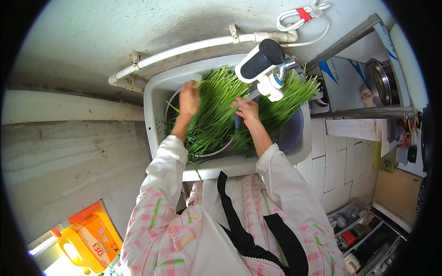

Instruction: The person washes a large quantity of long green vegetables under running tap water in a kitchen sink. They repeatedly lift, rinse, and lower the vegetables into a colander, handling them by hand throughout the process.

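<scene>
A large bunch of long green leafy stems (217, 100), perhaps Chinese chives, lies in a round basin inside the white sink (203, 174). At the upper left of this bunch is my left hand (189, 99), its fingers curled near pale stem ends; what they grip is not clear. My right hand (248, 109) is at the bunch's right side, fingers spread beneath the running water from the white faucet (271, 86). A second bunch (286, 100) rests to the right in a blue basket (295, 129).
A white pipe (193, 46) runs along the wall behind the sink. To the right stands a metal shelf (362, 113) with a pot (378, 82). Yellow detergent jugs (89, 241) are at the lower left. A drawer-like rack (366, 238) holds several items at the lower right.
</scene>
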A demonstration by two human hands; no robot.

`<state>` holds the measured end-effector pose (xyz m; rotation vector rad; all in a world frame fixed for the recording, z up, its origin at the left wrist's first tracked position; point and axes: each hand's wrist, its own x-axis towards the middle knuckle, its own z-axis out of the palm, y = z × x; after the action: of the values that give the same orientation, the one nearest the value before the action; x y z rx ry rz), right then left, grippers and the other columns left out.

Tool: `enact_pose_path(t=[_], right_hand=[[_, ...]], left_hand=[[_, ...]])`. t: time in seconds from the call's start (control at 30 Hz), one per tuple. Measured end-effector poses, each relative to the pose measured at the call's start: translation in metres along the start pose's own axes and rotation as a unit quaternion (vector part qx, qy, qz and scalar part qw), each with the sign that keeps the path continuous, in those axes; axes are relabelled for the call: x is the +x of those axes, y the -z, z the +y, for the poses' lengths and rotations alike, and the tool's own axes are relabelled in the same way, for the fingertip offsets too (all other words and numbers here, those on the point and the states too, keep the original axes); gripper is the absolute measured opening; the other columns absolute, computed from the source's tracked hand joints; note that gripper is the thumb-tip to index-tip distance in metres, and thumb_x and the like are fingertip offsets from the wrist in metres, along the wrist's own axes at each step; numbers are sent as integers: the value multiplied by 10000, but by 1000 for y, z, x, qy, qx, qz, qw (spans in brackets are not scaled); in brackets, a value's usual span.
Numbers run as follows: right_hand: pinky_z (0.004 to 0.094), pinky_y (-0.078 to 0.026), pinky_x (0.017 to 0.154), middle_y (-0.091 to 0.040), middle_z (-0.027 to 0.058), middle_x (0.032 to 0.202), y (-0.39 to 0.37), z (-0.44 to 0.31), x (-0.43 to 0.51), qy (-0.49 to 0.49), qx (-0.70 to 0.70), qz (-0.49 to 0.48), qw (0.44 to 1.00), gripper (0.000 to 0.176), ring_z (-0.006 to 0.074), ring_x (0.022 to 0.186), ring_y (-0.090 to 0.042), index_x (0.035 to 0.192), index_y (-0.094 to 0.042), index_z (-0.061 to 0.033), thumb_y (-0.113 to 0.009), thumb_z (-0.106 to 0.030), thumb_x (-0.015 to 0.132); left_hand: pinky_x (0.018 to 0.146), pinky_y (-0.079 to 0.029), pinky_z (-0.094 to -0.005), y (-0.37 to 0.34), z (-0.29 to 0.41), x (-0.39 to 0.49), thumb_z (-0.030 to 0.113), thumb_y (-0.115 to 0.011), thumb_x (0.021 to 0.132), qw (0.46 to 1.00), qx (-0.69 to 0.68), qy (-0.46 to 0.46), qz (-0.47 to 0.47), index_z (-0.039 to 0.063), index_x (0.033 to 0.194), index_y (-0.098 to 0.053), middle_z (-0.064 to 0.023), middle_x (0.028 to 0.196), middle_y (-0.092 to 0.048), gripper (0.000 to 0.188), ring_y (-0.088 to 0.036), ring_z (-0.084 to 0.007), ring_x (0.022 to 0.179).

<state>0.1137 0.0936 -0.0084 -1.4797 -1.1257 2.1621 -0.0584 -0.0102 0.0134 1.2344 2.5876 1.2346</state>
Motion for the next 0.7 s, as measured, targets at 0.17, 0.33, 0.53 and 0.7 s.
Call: enact_pose_path(t=[0.17,0.33,0.53,0.7], right_hand=[[369,-456,727,-577,115,896,2,-5,3,-4,-17,-7,1000,274,221,832,-575,985,-515,10,-523,-202,812],[348,-475,628,-592,109,808,-5,-10,5,31,-41,-14,999,233,169,709,-568,854,-547,26,-556,-195,780],[323,-479,600,-519,58,698,-4,-13,-2,37,-70,-3,997,247,149,604,-510,751,-556,11,-604,-232,748],[306,-472,619,-521,55,700,10,-12,-8,30,-24,-24,999,254,151,636,-527,745,-542,-5,-577,-255,770]], left_hand=[[575,-389,-281,125,31,24,333,-320,882,963,-198,34,180,48,823,-424,-53,634,-477,310,-454,-139,592],[393,-213,-163,205,92,30,275,-360,884,945,-287,36,152,86,874,-433,33,570,-388,203,-307,-24,482],[430,-233,-199,88,91,10,311,-377,876,912,-246,128,-304,103,874,-577,73,530,-324,288,-296,-41,483],[452,-286,-165,-25,69,-18,276,-393,876,804,-364,262,-391,79,818,-519,58,623,-405,241,-357,-37,534]])
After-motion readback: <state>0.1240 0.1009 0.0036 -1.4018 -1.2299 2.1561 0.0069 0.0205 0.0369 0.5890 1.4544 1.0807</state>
